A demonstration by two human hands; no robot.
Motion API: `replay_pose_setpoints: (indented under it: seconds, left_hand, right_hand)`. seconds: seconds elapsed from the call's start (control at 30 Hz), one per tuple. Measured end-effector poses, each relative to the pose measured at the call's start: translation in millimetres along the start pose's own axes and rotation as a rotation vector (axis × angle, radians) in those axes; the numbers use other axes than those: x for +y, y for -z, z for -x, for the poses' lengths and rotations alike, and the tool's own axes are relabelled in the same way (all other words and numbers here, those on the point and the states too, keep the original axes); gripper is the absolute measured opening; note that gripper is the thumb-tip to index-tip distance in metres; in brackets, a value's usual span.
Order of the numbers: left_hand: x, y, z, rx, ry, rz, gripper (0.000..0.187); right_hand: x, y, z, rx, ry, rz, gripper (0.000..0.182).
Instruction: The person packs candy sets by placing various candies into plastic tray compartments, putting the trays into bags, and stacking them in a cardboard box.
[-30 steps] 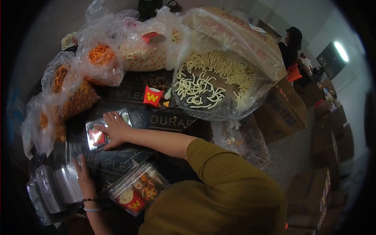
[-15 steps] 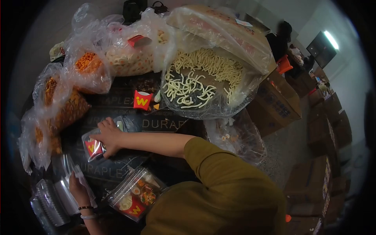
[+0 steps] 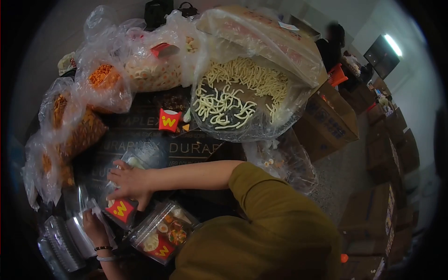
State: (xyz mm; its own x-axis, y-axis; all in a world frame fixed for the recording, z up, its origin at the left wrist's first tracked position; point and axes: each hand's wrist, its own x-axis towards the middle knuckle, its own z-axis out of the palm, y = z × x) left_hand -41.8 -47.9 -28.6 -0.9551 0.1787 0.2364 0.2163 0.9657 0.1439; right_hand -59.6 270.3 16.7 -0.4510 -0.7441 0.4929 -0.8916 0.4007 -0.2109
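Note:
My right hand (image 3: 130, 183) is spread over a clear plastic box and grips it from above. Inside that box, a red carton (image 3: 121, 210) with a yellow W shows below my fingers. At the lower left, my left hand (image 3: 94, 228) holds the edge of a clear plastic piece (image 3: 81, 235), its fingers partly hidden. Beside it stand stacked clear plastic trays (image 3: 60, 240). Close to my body is a filled clear box (image 3: 163, 231) holding a red carton and small food-like pieces.
Beyond my hands lie an open bag of pale sticks (image 3: 228, 107), a bag of orange pieces (image 3: 105, 79), a bag of pale round pieces (image 3: 154, 74) and another red carton (image 3: 169, 120). Cardboard boxes (image 3: 326, 121) stand at right. A person (image 3: 332, 44) is in the background.
My right hand has moved toward my body with the clear box and its red carton. The fingers of my left hand have drawn in at the clear plastic piece.

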Motion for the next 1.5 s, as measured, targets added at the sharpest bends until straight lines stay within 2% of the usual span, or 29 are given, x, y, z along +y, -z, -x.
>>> replay_pose_setpoints:
  seconds: [0.1,0.17,0.23,0.27,0.3,0.4,0.5,0.6,0.63,0.7,0.73,0.77,0.8,0.83,0.9,0.97,1.03,1.07,1.1,1.13,1.17,1.2,1.27,1.3,1.33,1.4,1.43,1.5]
  left_hand:
    - [7.6,-7.8,0.5,0.083,-0.071,-0.019,0.042]
    - [4.8,-15.8,2.3,0.112,-0.166,0.032,0.046]
    - [40.1,8.2,0.8,0.087,-0.280,0.130,0.051]
    - [47.9,16.9,0.1,-0.010,-0.348,0.176,0.062]
    - [54.9,22.4,-0.3,-0.064,-0.385,0.160,0.065]
    - [74.7,38.3,3.1,-0.210,-0.454,0.083,0.074]
    - [99.0,59.1,-0.3,-0.403,-0.287,0.035,0.073]
    - [112.0,56.5,-2.1,-0.416,-0.264,0.099,0.068]
    - [113.1,48.0,-3.2,-0.345,-0.277,0.124,0.067]
    - [113.4,26.9,-4.6,-0.209,-0.299,0.172,0.064]
    - [111.2,24.0,-5.4,-0.213,-0.286,0.241,0.063]
    - [109.8,22.3,-8.4,-0.212,-0.269,0.310,0.062]
    - [108.3,23.3,-11.0,-0.211,-0.249,0.376,0.062]
    - [110.4,34.4,-9.5,-0.236,-0.227,0.292,0.064]
    - [115.2,41.5,-6.2,-0.244,-0.191,0.291,0.066]
    - [104.8,29.5,-7.2,-0.246,-0.230,0.280,0.073]
    - [109.3,22.2,-12.2,-0.261,-0.269,0.297,0.079]
    - [119.0,26.5,-13.1,-0.310,-0.241,0.291,0.081]
    - [126.0,33.6,-14.3,-0.352,-0.209,0.284,0.082]
    - [119.8,22.8,-13.3,-0.261,-0.308,0.261,0.084]
    - [121.7,28.8,-12.7,-0.343,-0.248,0.269,0.085]
    - [126.9,33.4,-13.6,-0.412,-0.192,0.285,0.086]
    - [128.0,34.3,-11.7,-0.349,-0.348,0.387,0.088]
    - [135.7,35.8,-12.4,-0.334,-0.431,0.456,0.088]
    - [158.3,48.1,-9.6,-0.392,-0.341,0.473,0.086]
    - [159.6,58.9,-15.6,-0.373,-0.419,0.478,0.084]
    - [158.5,65.3,-16.6,-0.368,-0.458,0.479,0.084]
    - [155.5,88.4,-18.8,-0.341,-0.564,0.493,0.083]
  right_hand:
    - [-7.0,-10.3,-9.1,-0.012,0.062,0.015,0.088]
    - [-5.8,-25.1,-15.3,-0.014,0.014,0.029,0.088]
    - [-4.9,-31.7,-19.9,-0.094,-0.108,-0.003,0.089]
    - [-3.4,-31.5,-21.9,-0.177,-0.201,-0.043,0.089]
    - [-1.8,-30.7,-23.3,-0.262,-0.291,-0.082,0.090]
    - [-2.4,-34.1,-20.6,-0.213,-0.381,-0.060,0.090]
    - [-9.5,-43.6,-22.4,-0.137,-0.478,-0.064,0.096]
    - [-14.6,-50.4,-30.6,-0.111,-0.587,-0.124,0.103]
    - [-14.8,-51.6,-32.9,-0.112,-0.623,-0.152,0.106]
    - [-12.6,-53.5,-30.2,-0.097,-0.532,-0.072,0.108]
    - [-13.3,-52.6,-29.7,-0.086,-0.490,-0.036,0.109]
    - [-7.2,-46.8,-24.4,-0.171,-0.505,-0.090,0.111]
    - [-3.5,-36.5,-16.1,-0.123,-0.542,-0.043,0.110]
    - [-1.1,-26.4,-7.9,-0.074,-0.578,-0.003,0.108]
    - [3.1,17.1,6.9,-0.205,-0.750,0.059,0.100]
    - [8.4,25.5,20.9,-0.285,-0.951,-0.200,0.091]
    - [17.0,-4.7,23.7,-0.178,-0.892,-0.287,0.081]
    - [16.6,-20.9,24.0,-0.056,-0.793,-0.231,0.073]
    - [15.6,-21.4,16.2,-0.072,-0.808,-0.394,0.071]
    - [15.1,-15.1,10.0,-0.089,-0.822,-0.554,0.070]
    - [10.9,-7.4,5.7,-0.120,-0.986,-0.976,0.070]
    - [11.1,-13.3,3.2,-0.079,-1.014,-1.118,0.071]
    - [12.4,-31.8,9.4,0.008,-1.077,-1.393,0.072]
    - [12.7,-42.9,5.9,0.035,-0.996,-1.554,0.072]
    - [10.0,-45.2,3.2,0.057,-1.024,-1.571,0.072]
    - [5.6,-48.4,-1.9,0.095,-1.079,-1.610,0.072]
    - [1.1,-30.8,-3.5,0.004,-0.971,-1.328,0.074]
    - [11.4,-5.8,-7.5,-0.023,-0.743,-0.641,0.074]
